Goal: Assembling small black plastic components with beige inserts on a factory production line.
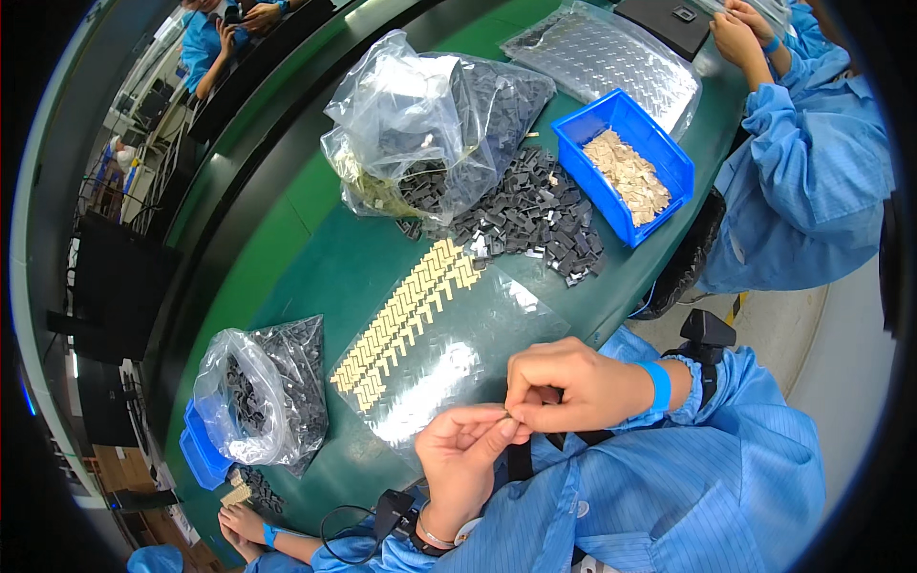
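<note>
My left hand [465, 451] and my right hand [571, 390] meet fingertip to fingertip close to my body, near the table's edge. Both are closed in a pinch around something tiny and dark between them, mostly hidden by the fingers. Just beyond them lies a clear film sheet [497, 320] bearing slanted rows of small pale-yellow angled pieces [406, 320]. At the sheet's far end is a loose heap of small black plastic parts [544, 215].
A clear bag of black parts [497, 95] slumps behind the heap. Right of it stands a blue bin [594, 196] of tan flakes. Another bag of black parts [296, 382] sits left by a blue tray [202, 454]. Co-workers' hands [740, 38] show at right and lower left.
</note>
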`<move>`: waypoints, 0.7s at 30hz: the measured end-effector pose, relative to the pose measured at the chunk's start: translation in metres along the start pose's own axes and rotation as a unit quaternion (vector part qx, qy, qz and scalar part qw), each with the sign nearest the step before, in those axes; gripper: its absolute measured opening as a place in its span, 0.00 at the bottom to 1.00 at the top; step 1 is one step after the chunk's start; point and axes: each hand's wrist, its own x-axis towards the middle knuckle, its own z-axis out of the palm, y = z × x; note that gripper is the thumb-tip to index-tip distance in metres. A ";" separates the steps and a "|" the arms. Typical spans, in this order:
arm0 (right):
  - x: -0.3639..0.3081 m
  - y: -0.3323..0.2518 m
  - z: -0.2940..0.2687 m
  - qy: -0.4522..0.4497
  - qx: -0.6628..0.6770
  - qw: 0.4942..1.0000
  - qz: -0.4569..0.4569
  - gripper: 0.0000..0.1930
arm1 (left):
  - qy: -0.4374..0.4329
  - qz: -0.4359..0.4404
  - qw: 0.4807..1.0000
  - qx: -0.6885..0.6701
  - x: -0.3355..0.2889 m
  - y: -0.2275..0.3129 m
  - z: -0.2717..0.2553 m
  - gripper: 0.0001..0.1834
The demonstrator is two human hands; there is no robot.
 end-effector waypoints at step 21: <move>0.053 -0.007 0.005 -0.007 -0.305 0.926 -0.221 0.03 | 0.251 0.379 0.552 0.699 -0.011 0.084 -0.127 0.14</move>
